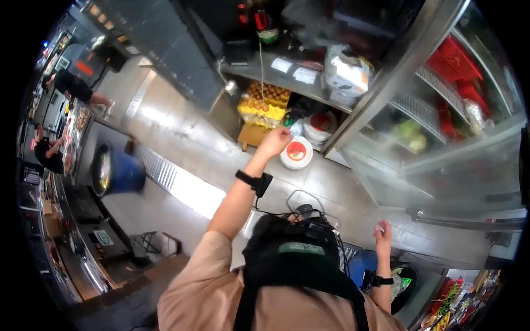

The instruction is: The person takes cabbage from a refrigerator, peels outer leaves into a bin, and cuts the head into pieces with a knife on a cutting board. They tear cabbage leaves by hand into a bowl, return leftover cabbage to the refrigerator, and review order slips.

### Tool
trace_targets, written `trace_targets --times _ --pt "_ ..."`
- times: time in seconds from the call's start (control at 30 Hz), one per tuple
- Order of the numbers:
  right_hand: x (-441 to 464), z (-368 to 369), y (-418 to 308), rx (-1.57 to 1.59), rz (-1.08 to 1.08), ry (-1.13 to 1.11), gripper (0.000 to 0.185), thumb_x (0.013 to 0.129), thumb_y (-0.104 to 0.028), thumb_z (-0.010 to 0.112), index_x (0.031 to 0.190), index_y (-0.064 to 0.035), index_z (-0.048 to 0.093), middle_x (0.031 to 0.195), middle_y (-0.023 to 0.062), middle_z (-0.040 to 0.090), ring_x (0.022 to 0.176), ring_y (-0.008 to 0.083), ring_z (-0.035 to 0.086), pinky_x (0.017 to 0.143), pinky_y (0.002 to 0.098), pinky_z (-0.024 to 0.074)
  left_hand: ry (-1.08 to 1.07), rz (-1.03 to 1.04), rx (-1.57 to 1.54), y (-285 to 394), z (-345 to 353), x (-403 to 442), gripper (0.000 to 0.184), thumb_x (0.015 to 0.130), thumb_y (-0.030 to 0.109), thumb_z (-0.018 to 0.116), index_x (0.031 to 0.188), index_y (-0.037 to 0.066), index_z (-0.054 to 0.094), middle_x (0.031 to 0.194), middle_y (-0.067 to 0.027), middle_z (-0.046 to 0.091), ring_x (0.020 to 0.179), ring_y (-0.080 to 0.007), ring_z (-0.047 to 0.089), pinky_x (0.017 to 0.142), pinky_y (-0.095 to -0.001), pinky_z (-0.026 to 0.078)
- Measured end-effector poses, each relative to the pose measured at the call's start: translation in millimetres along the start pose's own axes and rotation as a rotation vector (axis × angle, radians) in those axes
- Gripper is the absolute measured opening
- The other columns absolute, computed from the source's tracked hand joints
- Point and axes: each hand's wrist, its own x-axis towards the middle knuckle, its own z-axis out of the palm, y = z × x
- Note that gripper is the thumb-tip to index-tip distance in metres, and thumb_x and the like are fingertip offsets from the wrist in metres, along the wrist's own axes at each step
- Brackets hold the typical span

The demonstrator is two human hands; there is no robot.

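My left hand (275, 141) is stretched forward near a white tub (297, 153) with a red label on its lid. Its fingers are curled together, and whatever they may hold is too small to make out. Just beyond it, yellow trays (259, 115) of brown eggs stand on a low shelf beside more white tubs (320, 126). My right hand (382, 230) is raised at the right, over the floor, below the glass door. Its fingers are bent, with something small and pinkish at their tips that I cannot identify.
A glass-door cabinet (436, 105) with red baskets stands at the right, its door (469, 190) swung open. A blue barrel (126, 170) is at the left. Two people (74, 87) work at a far-left counter. A black bin (406, 284) sits by my right arm.
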Motion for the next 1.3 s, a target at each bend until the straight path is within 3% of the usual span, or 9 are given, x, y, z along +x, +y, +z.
trace_targets --times 0.23,0.5,0.57,0.63,0.93,0.97,1.0,1.1,1.3 --pt "-17 27 28 0.03 0.238 -0.227 0.023 0.093 -0.014 0.063 0.114 -0.0066 0.057 0.096 0.0006 0.062 0.083 0.0115 0.06 0.066 0.0236 0.0474 0.093 0.086 0.147 -7 18 169 0.038 0.084 0.028 0.069 0.108 0.0 0.062 0.107 -0.0206 0.064 0.104 -0.0346 0.061 0.092 -0.0398 0.048" --pt "-87 118 -78 0.118 0.421 0.251 0.026 0.095 -0.023 0.062 0.115 -0.0066 0.058 0.101 0.0027 0.065 0.09 0.0157 0.064 0.073 0.0279 0.0507 0.095 0.038 0.237 -1 37 328 0.076 0.087 0.032 0.066 0.138 -0.016 0.034 0.141 -0.0382 0.036 0.134 -0.0464 0.034 0.113 -0.0461 0.03" --pt "-110 160 -102 0.211 0.465 0.194 0.031 0.094 -0.019 0.064 0.121 -0.0063 0.057 0.105 0.005 0.065 0.095 0.0173 0.065 0.077 0.0293 0.0518 0.177 0.245 0.493 -54 62 367 0.069 0.087 0.025 0.061 0.139 -0.013 0.034 0.144 -0.0322 0.037 0.134 -0.0435 0.036 0.114 -0.046 0.027" --pt "-127 194 -107 0.006 0.461 0.124 0.03 0.093 -0.014 0.064 0.12 -0.0025 0.06 0.111 0.008 0.065 0.098 0.0174 0.064 0.081 0.0287 0.0517 0.089 0.405 0.091 -93 70 381 0.055 0.089 0.018 0.056 0.136 -0.006 0.041 0.134 -0.0247 0.048 0.124 -0.037 0.045 0.11 -0.0469 0.032" --pt "-263 263 -72 0.158 0.546 0.546 0.034 0.09 -0.03 0.068 0.112 -0.0044 0.063 0.094 0.0115 0.07 0.089 0.0209 0.064 0.081 0.034 0.0506 0.145 0.812 0.585 -116 65 428 0.058 0.075 0.006 0.066 0.128 -0.01 0.048 0.128 -0.0285 0.052 0.11 -0.0443 0.055 0.1 -0.0466 0.044" --pt "-288 275 -66 0.195 0.599 0.662 0.034 0.09 -0.031 0.069 0.11 -0.0045 0.064 0.094 0.0093 0.07 0.088 0.0184 0.064 0.079 0.0332 0.0513 0.196 0.731 0.418 -108 64 396 0.048 0.086 0.026 0.067 0.115 -0.011 0.056 0.114 -0.0256 0.061 0.105 -0.0387 0.058 0.092 -0.0489 0.045" --pt "-312 283 -64 0.236 0.722 0.722 0.033 0.09 -0.029 0.069 0.111 -0.0052 0.064 0.094 0.0086 0.071 0.087 0.0175 0.065 0.077 0.0326 0.0519 0.017 0.63 0.323 -110 64 394 0.063 0.08 0.013 0.069 0.132 -0.011 0.043 0.127 -0.0326 0.051 0.114 -0.0464 0.053 0.101 -0.0477 0.043" --pt "-398 331 -11 0.404 0.811 0.813 0.032 0.09 -0.027 0.067 0.115 -0.0056 0.064 0.096 0.0095 0.072 0.087 0.019 0.067 0.078 0.033 0.052 -0.279 0.447 0.178 -78 93 296 0.052 0.081 0.003 0.065 0.128 -0.011 0.046 0.118 -0.0294 0.059 0.107 -0.0394 0.061 0.099 -0.0435 0.046" --pt "-570 369 93 0.7 0.934 1.039 0.032 0.091 -0.024 0.065 0.116 -0.0042 0.063 0.096 0.0148 0.071 0.087 0.0233 0.068 0.08 0.0345 0.0522 -0.733 0.774 0.332 59 226 -64 0.063 0.086 0.007 0.066 0.139 -0.011 0.037 0.138 -0.0279 0.048 0.127 -0.0343 0.048 0.108 -0.0389 0.036"
